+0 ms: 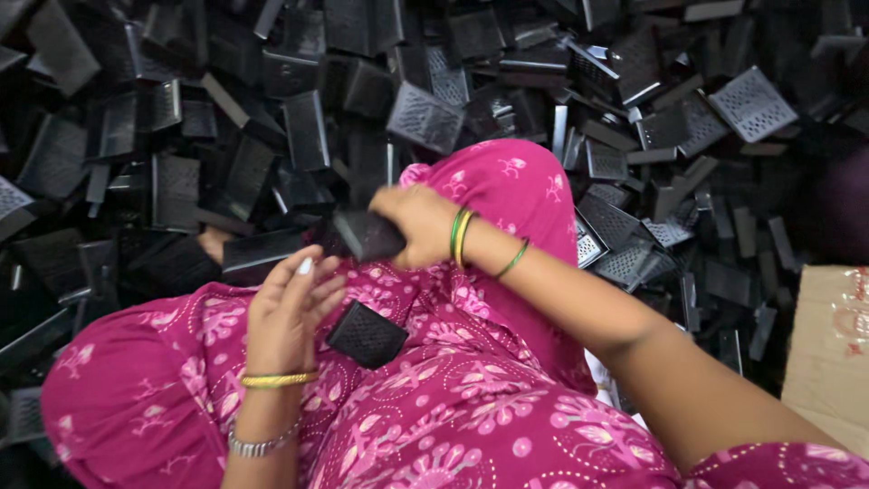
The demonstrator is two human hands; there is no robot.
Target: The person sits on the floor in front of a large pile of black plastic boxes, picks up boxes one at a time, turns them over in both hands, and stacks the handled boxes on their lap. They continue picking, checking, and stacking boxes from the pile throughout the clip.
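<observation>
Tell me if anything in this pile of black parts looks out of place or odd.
One black perforated part lies alone on the pink patterned lap, apart from the heaped pile. The right hand grips another black part; the left hand hovers open. Nothing looks visibly damaged.

Small workshop floor: a heap of identical black perforated plastic parts (pixel 425 118) surrounds a cardboard box (pixel 828 344) at its edge.

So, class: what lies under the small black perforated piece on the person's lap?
The perforated piece rests on pink floral fabric beside the left hand. Whatever sits directly beneath the piece is covered.
</observation>
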